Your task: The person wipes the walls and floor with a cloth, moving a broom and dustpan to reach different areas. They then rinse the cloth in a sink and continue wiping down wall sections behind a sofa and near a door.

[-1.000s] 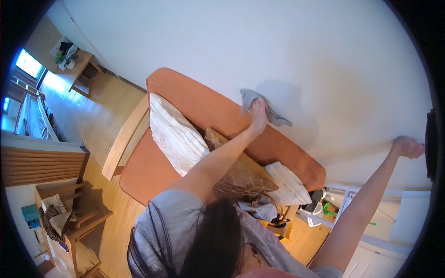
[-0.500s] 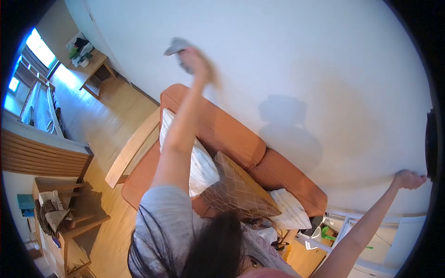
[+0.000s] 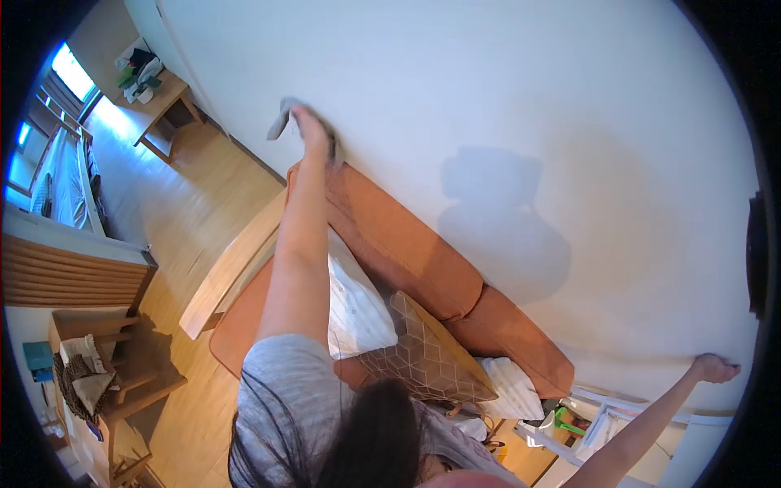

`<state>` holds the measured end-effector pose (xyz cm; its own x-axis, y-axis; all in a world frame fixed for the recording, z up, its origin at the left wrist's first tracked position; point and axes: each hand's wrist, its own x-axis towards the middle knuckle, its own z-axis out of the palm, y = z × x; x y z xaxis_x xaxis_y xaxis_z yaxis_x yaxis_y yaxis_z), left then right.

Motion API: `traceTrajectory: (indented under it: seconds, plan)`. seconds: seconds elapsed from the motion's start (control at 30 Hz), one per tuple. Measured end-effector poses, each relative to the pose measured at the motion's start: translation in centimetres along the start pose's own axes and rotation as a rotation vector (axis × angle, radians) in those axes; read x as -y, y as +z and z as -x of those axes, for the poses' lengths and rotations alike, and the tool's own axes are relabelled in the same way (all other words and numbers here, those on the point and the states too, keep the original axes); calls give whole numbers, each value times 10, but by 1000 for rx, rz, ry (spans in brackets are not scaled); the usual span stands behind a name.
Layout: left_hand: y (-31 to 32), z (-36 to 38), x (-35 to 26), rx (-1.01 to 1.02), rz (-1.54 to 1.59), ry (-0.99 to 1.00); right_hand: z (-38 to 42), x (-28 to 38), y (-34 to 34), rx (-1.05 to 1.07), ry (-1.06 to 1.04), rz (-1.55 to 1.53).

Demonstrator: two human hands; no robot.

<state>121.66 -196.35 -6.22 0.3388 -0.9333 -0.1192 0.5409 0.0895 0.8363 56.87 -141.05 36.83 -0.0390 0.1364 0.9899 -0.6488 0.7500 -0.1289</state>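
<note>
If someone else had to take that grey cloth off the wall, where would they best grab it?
Probably the loose flap of the cloth sticking out past the left hand, coming from the window side. The rest is pinned flat against the wall under the palm, so only that free edge offers a pinch.

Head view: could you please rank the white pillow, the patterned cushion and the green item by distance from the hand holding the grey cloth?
From the left hand on the cloth:
1. White pillow, below it on the sofa.
2. Patterned cushion, further along the sofa.
3. Green item, beyond the sofa's far end.
</note>
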Motion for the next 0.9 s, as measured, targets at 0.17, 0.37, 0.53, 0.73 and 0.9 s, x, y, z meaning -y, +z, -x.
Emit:
traceTrajectory:
  seconds: [0.17, 0.37, 0.53, 0.73, 0.9]
  plan:
    - [1, 44, -22, 79, 116, -196, -3, 1, -3, -28, -56, 120]
    - [-12, 21, -32, 83, -26, -30, 0, 19, -14, 55, 19, 5]
    - [8, 55, -70, 145, 16, -80, -3, 4, -9, -17, -61, 110]
    - [25, 139, -22, 588, -379, 288, -2, -2, -3, 4, -99, 71]
    - [117, 174, -98, 639, -987, 1298, 1, 6, -5, -65, -14, 77]
